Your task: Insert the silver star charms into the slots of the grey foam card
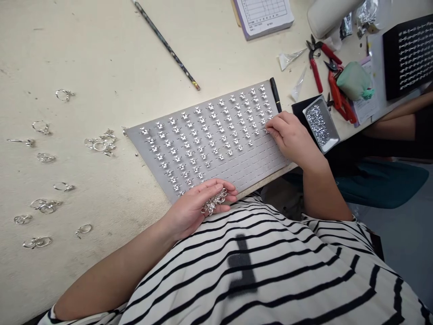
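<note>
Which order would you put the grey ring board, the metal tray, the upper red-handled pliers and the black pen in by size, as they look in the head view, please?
Largest to smallest:
1. The grey ring board.
2. The metal tray and the upper red-handled pliers: these look alike, so I won't rank them.
3. The black pen.

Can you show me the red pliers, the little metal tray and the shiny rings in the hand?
upper red-handled pliers (315, 72): head view, on a red handle.
metal tray (331, 122): head view, on its rim.
bunch of silver rings (213, 202): head view, on the rings in the left hand (191, 210).
</note>
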{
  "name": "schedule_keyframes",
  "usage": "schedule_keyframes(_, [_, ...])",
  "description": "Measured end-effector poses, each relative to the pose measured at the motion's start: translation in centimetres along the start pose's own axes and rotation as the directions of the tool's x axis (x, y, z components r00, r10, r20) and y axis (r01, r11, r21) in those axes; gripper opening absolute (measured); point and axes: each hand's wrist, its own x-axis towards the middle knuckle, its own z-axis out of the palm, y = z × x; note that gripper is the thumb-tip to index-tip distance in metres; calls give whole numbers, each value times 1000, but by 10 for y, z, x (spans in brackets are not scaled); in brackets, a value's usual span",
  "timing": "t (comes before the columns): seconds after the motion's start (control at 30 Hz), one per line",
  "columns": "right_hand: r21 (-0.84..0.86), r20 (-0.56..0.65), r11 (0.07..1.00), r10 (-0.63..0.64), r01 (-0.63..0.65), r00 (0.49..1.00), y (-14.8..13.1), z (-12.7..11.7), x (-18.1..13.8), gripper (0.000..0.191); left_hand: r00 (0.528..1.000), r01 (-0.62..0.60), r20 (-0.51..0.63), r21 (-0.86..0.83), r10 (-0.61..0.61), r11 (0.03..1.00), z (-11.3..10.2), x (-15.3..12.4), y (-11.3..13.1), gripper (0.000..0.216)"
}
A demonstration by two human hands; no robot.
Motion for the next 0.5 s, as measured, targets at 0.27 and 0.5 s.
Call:
schedule_keyframes(0.27, [-11, -148, 998, 60, -63, 987, -1, 3, 5, 8, 1000, 18, -6, -23, -18, 1000, 1, 1, 0, 22])
schedule_keyframes(0.5, [82, -280, 995, 84, -64, 956, -7, 10, -5, 16, 999, 33, 6, -21, -33, 999, -1, -2, 0, 26])
